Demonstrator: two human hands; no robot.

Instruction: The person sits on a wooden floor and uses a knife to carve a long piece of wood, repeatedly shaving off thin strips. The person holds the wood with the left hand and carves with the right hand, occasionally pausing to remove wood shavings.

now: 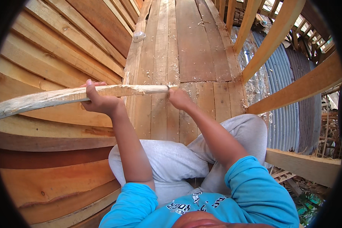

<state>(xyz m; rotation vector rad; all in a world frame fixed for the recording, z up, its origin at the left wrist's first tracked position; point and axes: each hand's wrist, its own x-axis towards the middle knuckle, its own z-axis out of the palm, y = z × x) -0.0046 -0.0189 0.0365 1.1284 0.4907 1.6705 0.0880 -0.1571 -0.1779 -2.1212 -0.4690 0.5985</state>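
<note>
Shavings (167,74) are lying over the plank floor (195,45) while the left hand (98,100) is gripping closed around the long pale stick (64,95) and the right hand (179,98) is pinching its near end (a small blade may be there, I cannot tell), with much bark remaining leftward.

Plank wall (57,49) left, railing (288,91) right
</note>
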